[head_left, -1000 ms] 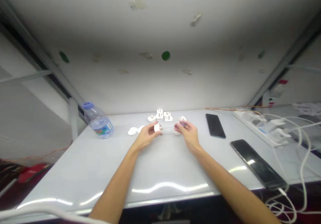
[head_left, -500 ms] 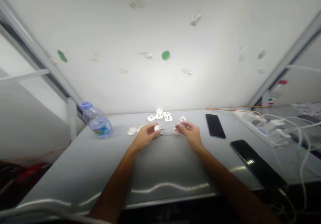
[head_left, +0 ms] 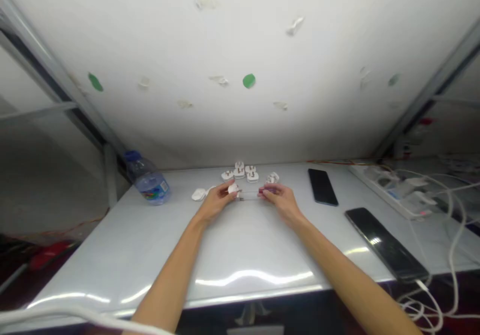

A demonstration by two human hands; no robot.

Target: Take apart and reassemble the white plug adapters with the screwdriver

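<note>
Left hand (head_left: 216,202) grips a white plug (head_left: 233,188); right hand (head_left: 282,201) pinches seemingly a screwdriver (head_left: 258,192).

Near table (head_left: 243,250) bare; plugs (head_left: 240,172) crowd the back.

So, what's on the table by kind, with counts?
Black phones: 2
Water bottle: 1
Power strip: 1
Thin tool, in the right hand: 1
White plugs, one in the left hand: at least 6, too small to count exactly
Total: at least 11
</note>
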